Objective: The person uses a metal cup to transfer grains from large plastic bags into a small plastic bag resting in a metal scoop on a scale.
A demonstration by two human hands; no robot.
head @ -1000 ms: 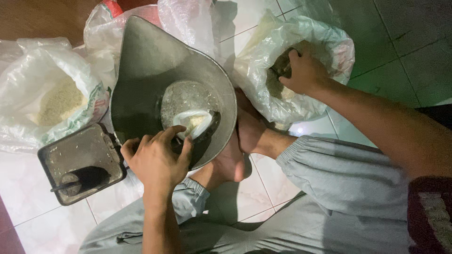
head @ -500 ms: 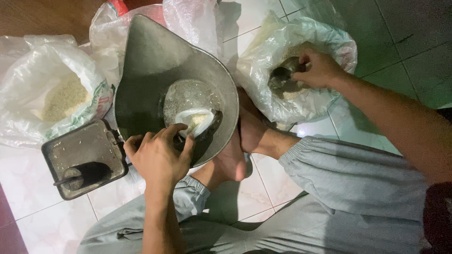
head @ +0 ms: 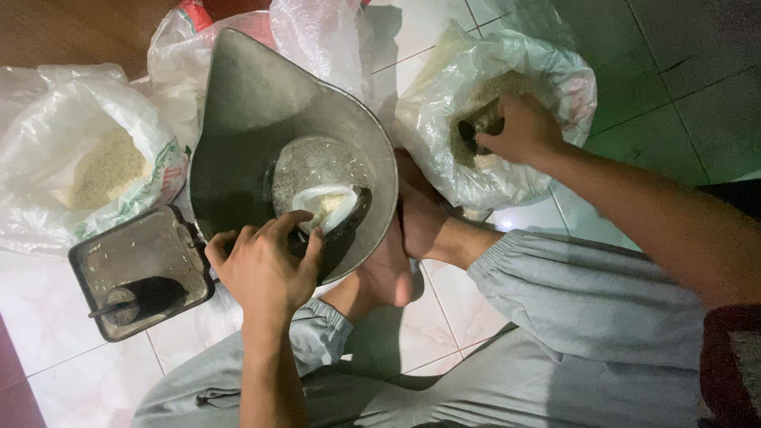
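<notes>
Fingers of the left hand (head: 261, 265) pinch a small bag (head: 325, 206) open; right hand (head: 519, 127) grips a scoop (head: 479, 127). Grain could spill past the bag's mouth if that pinch slackens.

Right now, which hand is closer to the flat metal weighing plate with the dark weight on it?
Left. The left hand grips a small bag right beside the plate; the right hand is far off, inside a grain sack.
</notes>
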